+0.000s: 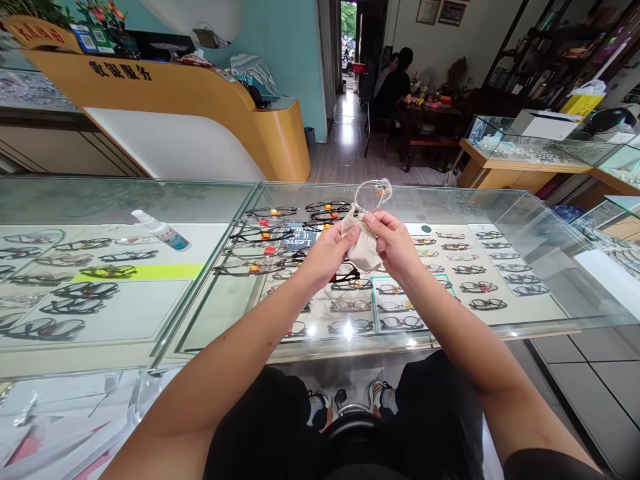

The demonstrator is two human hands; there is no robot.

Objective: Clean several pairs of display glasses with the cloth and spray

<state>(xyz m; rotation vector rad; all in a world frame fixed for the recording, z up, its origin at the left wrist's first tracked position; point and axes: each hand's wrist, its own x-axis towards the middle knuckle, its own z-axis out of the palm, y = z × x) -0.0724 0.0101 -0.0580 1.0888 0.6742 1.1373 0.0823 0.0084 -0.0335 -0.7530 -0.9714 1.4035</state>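
Observation:
Above the glass counter, a pair of clear-framed eyeglasses (373, 195) sticks up from a pale beige cloth (364, 252) gathered between my two hands. My left hand (327, 252) is closed on the cloth, thumb pressed on its upper left side. From the right, my right hand (393, 241) pinches the lower part of the eyeglasses together with the cloth's edge. The cloth and fingers hide part of the frame. Just behind and left of my hands, several dark eyeglasses (263, 235) with small orange and red tags lie on the glass top.
A white spray bottle (163, 231) lies on the counter to the left. Rows of eyeglasses (479, 287) show under the glass. Papers and plastic bags (65, 413) fill the lower left. Beyond stand a yellow service desk (200, 100) and two people seated at a table (435, 110).

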